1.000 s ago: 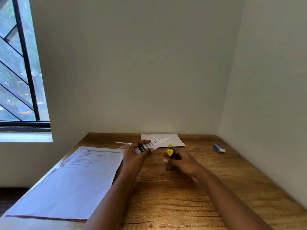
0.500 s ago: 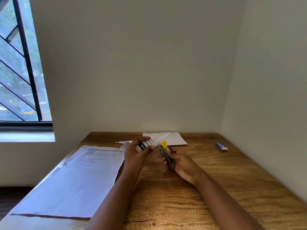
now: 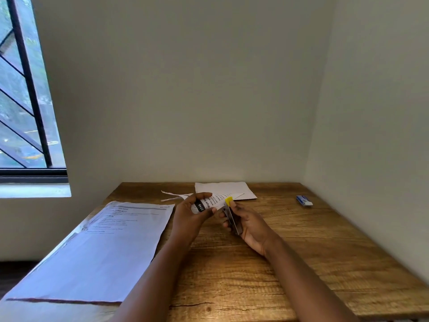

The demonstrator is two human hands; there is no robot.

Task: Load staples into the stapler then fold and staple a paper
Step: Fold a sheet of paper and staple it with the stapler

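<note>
Stapler (image 3: pixel 232 216): a slim metal one with a yellow tip, and we see it held in the right hand (image 3: pixel 249 225), fingers curled round its body, above the middle of a wooden table (image 3: pixel 290 263). Its yellow end points up and away, touching the edge of a folded paper (image 3: pixel 212 202).

The left hand (image 3: pixel 192 213) pinches that paper between thumb and fingers, near the printed end with a black label. The paper's far tip reaches past the yellow end.

We judge the stapler to be light, rigid and smooth, so a full wrap round the body, as here, seems the safe hold; squeezing near the front would drive the staple. The paper looks thin and floppy. It would best be gripped close to the folded edge, so the layers stay aligned inside the stapler's mouth. We cannot tell whether the paper is already between the jaws.

A large printed sheet (image 3: pixel 97 249) lies on the left of the table, another white sheet (image 3: pixel 225 189) at the back, and a small blue box (image 3: pixel 304 201) far right.
</note>
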